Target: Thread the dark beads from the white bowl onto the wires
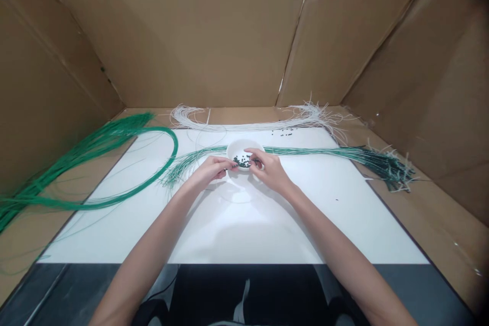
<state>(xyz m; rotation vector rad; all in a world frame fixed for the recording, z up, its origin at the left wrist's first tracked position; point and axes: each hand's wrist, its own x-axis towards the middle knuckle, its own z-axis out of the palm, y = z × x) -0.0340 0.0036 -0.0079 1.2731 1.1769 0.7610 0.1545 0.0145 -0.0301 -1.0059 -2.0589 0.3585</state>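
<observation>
Two bare hands, my left hand (211,168) and right hand (272,167), meet at a white bowl (237,148) in the middle of a white tabletop (244,237), where both reach it equally. My left fingertips pinch together at its near-left rim; my right thumb and fingers curl over its right side. I cannot tell what either grasps, so small are the pieces. The bowl's walls presumably stop the dark beads (242,161) from rolling off. They look tiny, roundish and near-black, loosely scattered inside. Behind runs a straightened green strand bundle (305,151), probably laid flat against tangling.
</observation>
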